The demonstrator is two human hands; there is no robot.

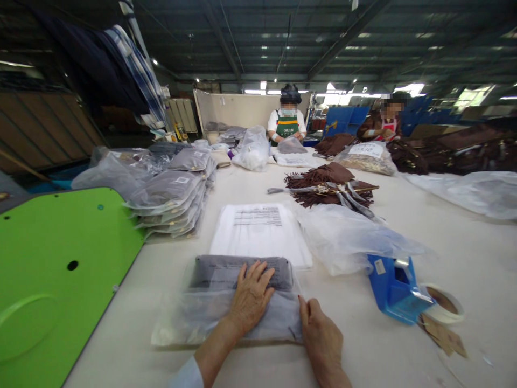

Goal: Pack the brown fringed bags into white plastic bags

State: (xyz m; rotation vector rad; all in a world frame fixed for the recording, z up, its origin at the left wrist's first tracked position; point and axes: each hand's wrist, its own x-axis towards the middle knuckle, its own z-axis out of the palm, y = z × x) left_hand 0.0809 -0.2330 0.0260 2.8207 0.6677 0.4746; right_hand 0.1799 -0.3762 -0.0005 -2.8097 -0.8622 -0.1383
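Observation:
A frosted plastic bag [177, 323] with a flat grey item inside [205, 272] lies on the table close to me. Small dark print shows over the grey part. Flat on top of it rests my left hand [252, 296], fingers stretched out and slightly spread. My right hand [322, 337] is closed at the bag's right edge, thumb and forefinger pinching the plastic. Just beyond the bag is a stack of white printed plastic bags [258, 231]. To the left rises a pile of packed grey bags [173, 188] in clear plastic with white labels.
At right stand a blue tape dispenser [398, 291], a tape roll [444, 303] and brown tags [442, 334]. Loose clear plastic [355, 237] and brown fringed bags [331, 186] lie behind. A green board [60, 269] borders the left. Two people [287, 126] work across the table.

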